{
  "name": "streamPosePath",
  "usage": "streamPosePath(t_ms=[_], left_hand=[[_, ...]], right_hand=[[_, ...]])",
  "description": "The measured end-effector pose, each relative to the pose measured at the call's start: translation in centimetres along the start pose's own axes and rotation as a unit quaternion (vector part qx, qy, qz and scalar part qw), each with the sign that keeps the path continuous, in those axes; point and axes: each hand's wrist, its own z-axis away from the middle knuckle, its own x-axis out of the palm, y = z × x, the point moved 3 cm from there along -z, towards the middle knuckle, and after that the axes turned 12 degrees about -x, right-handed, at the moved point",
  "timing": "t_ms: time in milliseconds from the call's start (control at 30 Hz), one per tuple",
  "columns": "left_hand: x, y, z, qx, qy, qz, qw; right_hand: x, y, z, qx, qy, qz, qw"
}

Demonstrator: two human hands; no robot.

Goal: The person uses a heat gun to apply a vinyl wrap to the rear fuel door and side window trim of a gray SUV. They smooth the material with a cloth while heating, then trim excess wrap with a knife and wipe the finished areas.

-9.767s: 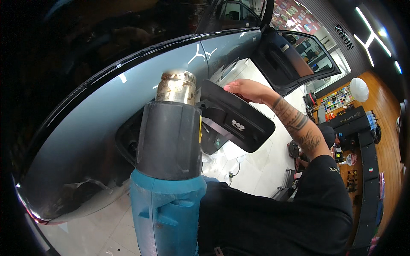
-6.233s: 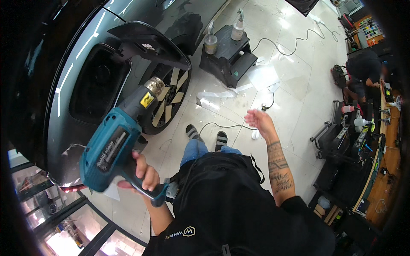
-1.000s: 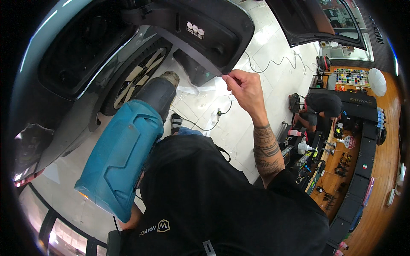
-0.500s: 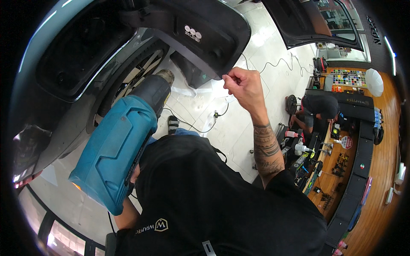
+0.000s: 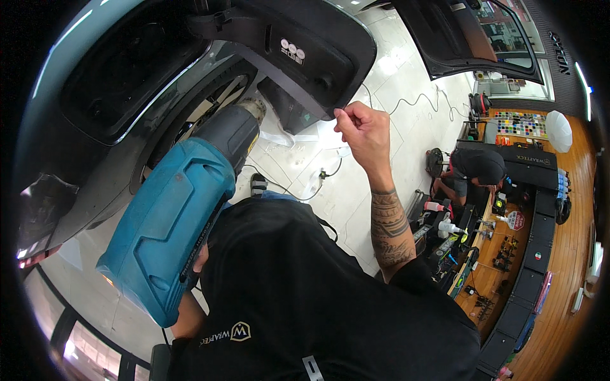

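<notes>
On the left, my left hand is wrapped round the grip of a teal and black heat gun; the gun's body hides most of its fingers. The metal nozzle points up at a dark car panel with white round stickers. A smooth grey strip runs along the panel's lower edge. At that edge's right corner, my right hand is closed in a pinch, thumb against forefinger. What lies between those fingertips is too small to make out.
A grey car body with a wheel stands at my left. Cables trail over the tiled floor. Another open car door is at the back. At right, a person bends beside a tool cart with bottles.
The view has shifted slightly, so the panel appears a little further right and lower. My right hand keeps its pinch at the panel corner, and the heat gun stays in my left hand.
</notes>
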Motion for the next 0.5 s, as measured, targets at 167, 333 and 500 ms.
streamPosePath(t_ms=[167,333,500], left_hand=[[0.0,0.0,0.3,-0.007,0.018,0.001,1.000],[0.1,-0.1,0.6,-0.010,0.048,-0.015,0.999],[1.0,0.3,0.3,0.049,0.009,-0.051,0.997]], right_hand=[[-0.4,-0.4,-0.6,-0.036,0.001,-0.106,0.994],[-0.1,0.1,-0.1,-0.014,0.002,0.052,0.999],[-2.0,1.1,-0.3,0.004,0.020,-0.167,0.986]])
